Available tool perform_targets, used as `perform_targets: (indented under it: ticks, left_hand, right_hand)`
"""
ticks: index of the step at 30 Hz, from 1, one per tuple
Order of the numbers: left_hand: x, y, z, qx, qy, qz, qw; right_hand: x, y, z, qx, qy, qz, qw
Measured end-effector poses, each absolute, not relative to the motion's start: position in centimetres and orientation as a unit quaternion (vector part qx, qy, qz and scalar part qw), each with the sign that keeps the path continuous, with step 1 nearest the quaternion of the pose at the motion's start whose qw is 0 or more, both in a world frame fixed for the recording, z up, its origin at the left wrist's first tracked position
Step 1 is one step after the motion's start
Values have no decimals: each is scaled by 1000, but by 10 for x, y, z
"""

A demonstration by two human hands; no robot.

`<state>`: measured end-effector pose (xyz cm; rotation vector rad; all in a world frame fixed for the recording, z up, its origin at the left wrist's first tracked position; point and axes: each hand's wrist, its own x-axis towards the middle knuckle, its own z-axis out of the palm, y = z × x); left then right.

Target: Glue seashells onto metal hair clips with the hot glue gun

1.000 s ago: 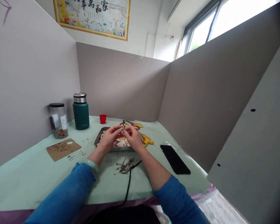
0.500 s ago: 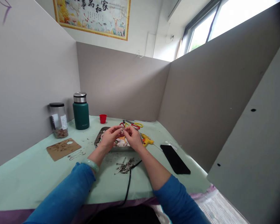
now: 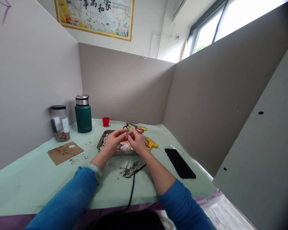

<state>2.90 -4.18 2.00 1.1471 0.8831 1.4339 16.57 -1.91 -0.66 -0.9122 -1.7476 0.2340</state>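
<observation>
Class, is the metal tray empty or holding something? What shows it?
Holding something: small pale pieces show inside the metal tray. How full, I cannot tell: the hands hide part.

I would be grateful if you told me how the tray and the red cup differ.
The tray is grey and metallic; the cup is red. The tray is wide and shallow, while the cup is much smaller. The left hand and right hand partly cover the tray in this view; the cup stands in plain sight beyond it. Both rest on the green tabletop.
</observation>
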Motion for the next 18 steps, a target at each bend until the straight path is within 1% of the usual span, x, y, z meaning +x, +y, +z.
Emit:
perform_targets:
  ticks: [6, 18]
  left_hand:
    - [28, -40, 17, 497, 365, 596, 514]
    - [28, -41, 17, 506, 366, 590, 512]
  right_hand:
    - [168, -19, -7, -390, -748, 79, 531]
    - [167, -16, -7, -390, -741, 106, 536]
